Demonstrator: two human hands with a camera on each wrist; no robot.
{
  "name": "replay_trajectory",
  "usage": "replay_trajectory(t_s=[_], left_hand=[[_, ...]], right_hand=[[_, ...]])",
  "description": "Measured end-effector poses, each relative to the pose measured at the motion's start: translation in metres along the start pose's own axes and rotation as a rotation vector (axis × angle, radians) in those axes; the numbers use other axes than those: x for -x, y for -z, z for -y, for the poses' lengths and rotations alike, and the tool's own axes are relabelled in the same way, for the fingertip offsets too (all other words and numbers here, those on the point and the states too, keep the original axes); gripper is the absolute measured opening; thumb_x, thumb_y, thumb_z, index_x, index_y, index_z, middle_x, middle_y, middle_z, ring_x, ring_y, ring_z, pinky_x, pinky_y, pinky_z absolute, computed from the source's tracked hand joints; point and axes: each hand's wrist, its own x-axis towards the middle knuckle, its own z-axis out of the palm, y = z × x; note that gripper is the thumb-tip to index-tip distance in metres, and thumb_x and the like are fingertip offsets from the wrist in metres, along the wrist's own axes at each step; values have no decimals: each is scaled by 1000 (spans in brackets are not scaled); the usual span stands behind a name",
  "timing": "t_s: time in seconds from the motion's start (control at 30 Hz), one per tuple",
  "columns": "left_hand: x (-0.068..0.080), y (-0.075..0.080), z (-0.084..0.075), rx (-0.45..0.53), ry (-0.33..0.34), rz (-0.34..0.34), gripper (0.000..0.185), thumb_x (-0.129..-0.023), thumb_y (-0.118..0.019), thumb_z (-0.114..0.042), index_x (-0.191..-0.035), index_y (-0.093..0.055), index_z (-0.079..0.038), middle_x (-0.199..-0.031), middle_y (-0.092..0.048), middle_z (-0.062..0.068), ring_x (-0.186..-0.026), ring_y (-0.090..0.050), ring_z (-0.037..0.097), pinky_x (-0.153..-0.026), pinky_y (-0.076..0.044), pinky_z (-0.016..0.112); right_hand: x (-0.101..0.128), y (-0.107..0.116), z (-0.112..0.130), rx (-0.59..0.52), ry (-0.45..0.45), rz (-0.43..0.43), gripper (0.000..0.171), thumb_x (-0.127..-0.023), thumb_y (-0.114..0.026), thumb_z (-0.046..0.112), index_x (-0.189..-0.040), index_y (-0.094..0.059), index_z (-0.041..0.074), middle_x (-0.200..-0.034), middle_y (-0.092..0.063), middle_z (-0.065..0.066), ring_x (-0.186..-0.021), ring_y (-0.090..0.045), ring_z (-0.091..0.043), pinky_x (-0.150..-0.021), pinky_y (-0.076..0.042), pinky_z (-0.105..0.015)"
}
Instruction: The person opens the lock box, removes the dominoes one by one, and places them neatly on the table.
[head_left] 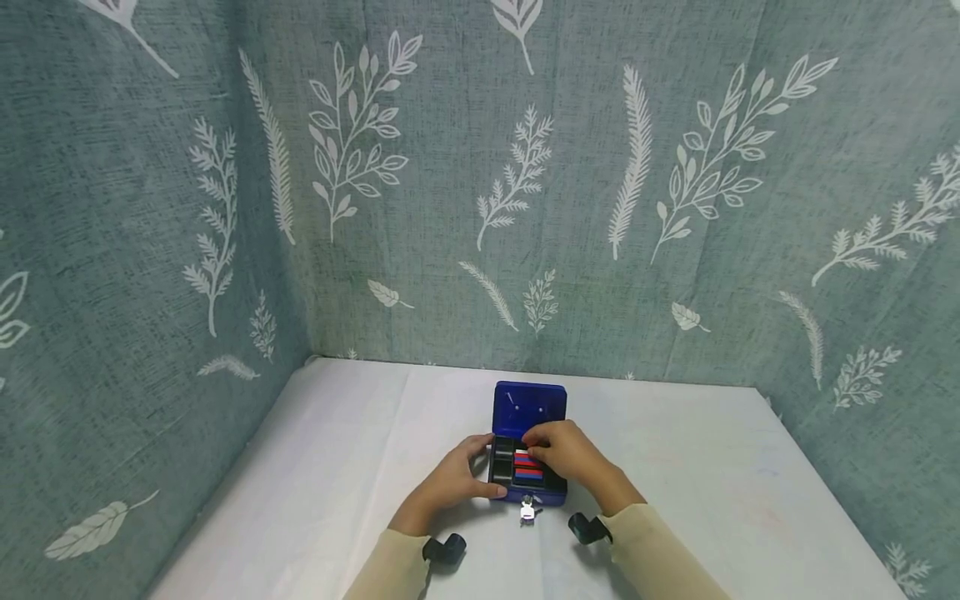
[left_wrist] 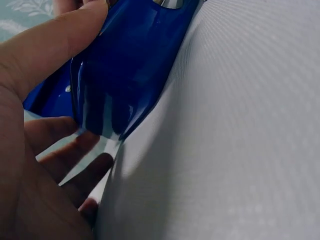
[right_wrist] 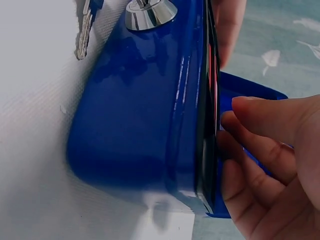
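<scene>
A blue metal box [right_wrist: 135, 115] is set upright on the white-covered desk [head_left: 660, 417], its lid [head_left: 547, 410] raised at the far side. Within it a black tray [head_left: 502, 472] is seated, divided into compartments, where an upper striped stack [head_left: 524, 459] and a lower striped stack [head_left: 528, 474] in red, white and blue are laid. The box is held at its left side by the grip of the left hand [head_left: 453, 479], the thumb being pressed at the near corner and a finger placed at the far one. The right hand [head_left: 568, 450] is poised over the tray with bent fingers at the upper stack; whether anything is pinched by its grip cannot be told. A silver lock [right_wrist: 150, 15] is fitted to the front wall, and keys [head_left: 527, 512] are seen beside it. Beige sleeves [head_left: 393, 567] are worn, and leaf-patterned fabric [head_left: 450, 267] is hung behind.
</scene>
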Motion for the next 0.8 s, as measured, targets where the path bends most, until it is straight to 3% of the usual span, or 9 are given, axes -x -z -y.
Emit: replay_trajectory(t_s=[0.2, 0.53, 0.8], left_hand=[[3, 2, -1, -77, 28, 1, 98, -66, -85, -51, -146, -45, -11, -144, -47, 12, -133, -38, 37, -108, -32, 57], [3, 1, -2, -77, 46, 0, 96, -66, -83, -53, -146, -46, -15, -143, -50, 8, -133, -39, 36, -107, -33, 59], [3, 2, -2, -73, 35, -1, 95, -66, -83, -52, -145, -46, -14, -142, -51, 8, -133, -40, 35, -109, -30, 60]], right_hand=[[-1, -3, 1, 85, 5, 20, 16, -90, -70, 13, -104, -75, 8, -95, -71, 1, -89, -64, -15, -86, -55, -41], [-3, -3, 4, 209, 64, 74, 17, -92, -67, 14, -105, -76, 10, -98, -72, 0, -92, -64, -17, -88, -53, -42], [-4, -5, 2, 156, 76, 64, 16, -91, -67, 12, -104, -75, 8, -96, -72, 0, -90, -64, -15, -86, -54, -40]])
